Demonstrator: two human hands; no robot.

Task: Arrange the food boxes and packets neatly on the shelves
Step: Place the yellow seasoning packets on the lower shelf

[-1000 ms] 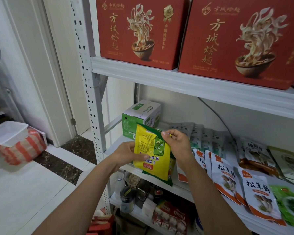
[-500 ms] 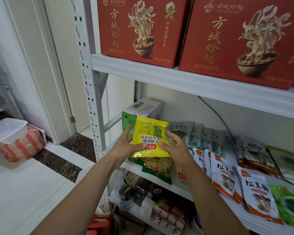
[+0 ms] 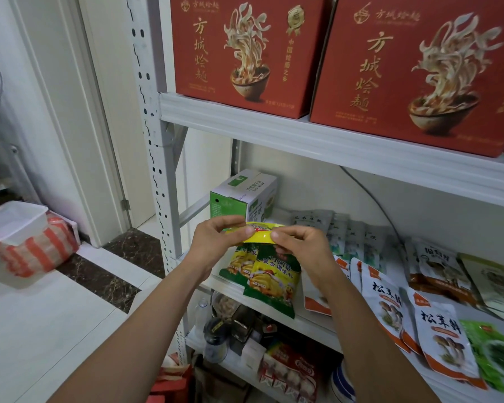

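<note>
A yellow seasoning packet [image 3: 258, 233] is held edge-on, almost flat, between both hands above the middle shelf [image 3: 309, 322]. My left hand [image 3: 216, 241] pinches its left end and my right hand [image 3: 298, 245] pinches its right end. Just below them lie green and yellow packets [image 3: 269, 279] at the shelf's front left. A green and white box [image 3: 242, 194] stands behind the hands. White and orange mushroom packets [image 3: 440, 335] lie in a row to the right.
Two large red noodle boxes [image 3: 245, 50] fill the upper shelf [image 3: 332, 138]. Grey-green packets [image 3: 344, 231] lean at the back. Jars and red packets [image 3: 285, 370] crowd the lower shelf. The perforated upright post [image 3: 153, 141] stands left; a striped bag [image 3: 32, 251] sits on the floor.
The yellow packet has gone from upright and facing me to tipped flat, edge-on. Both hands have risen slightly and shifted to its two ends.
</note>
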